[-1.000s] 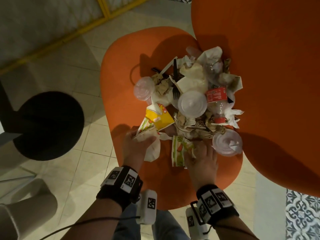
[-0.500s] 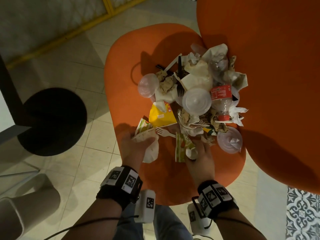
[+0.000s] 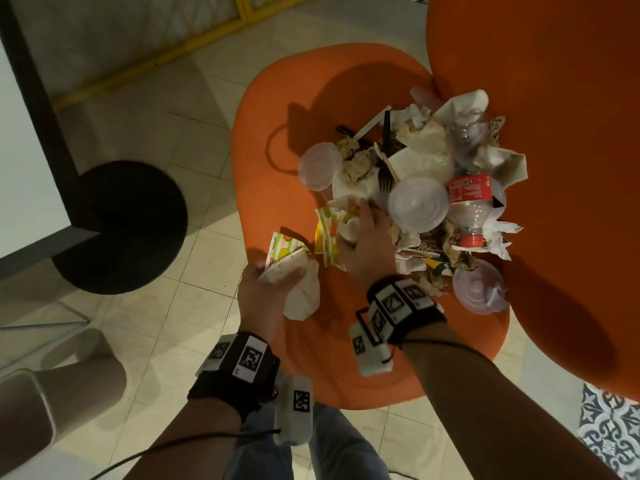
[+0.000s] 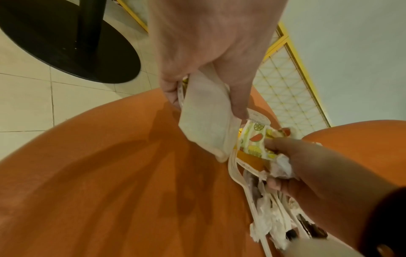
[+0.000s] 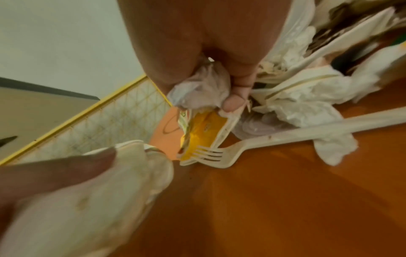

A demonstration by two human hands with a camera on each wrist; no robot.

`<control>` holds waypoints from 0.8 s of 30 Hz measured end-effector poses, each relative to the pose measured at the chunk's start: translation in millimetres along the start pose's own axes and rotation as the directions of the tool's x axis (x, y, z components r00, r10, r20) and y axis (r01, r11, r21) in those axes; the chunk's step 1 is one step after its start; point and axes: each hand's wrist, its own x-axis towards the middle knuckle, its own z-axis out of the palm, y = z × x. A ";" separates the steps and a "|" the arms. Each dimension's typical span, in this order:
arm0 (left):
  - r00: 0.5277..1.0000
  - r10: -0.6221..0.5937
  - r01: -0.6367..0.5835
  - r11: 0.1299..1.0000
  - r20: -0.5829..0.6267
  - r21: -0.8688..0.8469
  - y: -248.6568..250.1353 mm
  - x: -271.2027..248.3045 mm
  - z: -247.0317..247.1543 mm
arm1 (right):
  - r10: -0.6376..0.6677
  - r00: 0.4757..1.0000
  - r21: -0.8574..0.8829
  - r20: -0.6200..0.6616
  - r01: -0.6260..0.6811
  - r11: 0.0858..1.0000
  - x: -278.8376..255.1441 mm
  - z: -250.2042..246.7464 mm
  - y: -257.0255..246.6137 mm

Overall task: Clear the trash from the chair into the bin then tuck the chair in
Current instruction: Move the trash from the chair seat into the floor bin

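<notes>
Trash (image 3: 420,188) heaped on chair (image 3: 277,109) (right fingers (image 3: 363,211) grip some).

A round black table base (image 3: 121,226) stands on the pale tiled floor (image 3: 180,109), a dark post (image 3: 38,88) rising from its middle. Beyond the base, a yellow-framed panel (image 3: 166,53) runs along the wall. Nearer than the base, a beige rounded seat (image 3: 52,382) shows. Far to the base's right, patterned blue tiles (image 3: 609,424) begin.
</notes>
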 end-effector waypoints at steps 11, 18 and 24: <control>0.997 -0.078 0.077 0.982 0.002 -0.175 0.1 -2.0 -13.0 | 0.156 0.987 0.059 -0.050 -0.153 0.987 4.0 -3.6 -6.7; 0.993 -0.117 0.106 0.873 0.006 -0.475 -0.9 -10.4 -41.8 | 0.080 0.970 0.308 -0.229 -0.005 0.951 -34.3 -7.4 -27.7; 0.982 -0.178 0.115 0.824 -0.060 -0.555 -32.4 -13.7 -105.1 | -0.067 0.997 0.416 0.045 0.042 0.908 -76.3 36.0 -86.3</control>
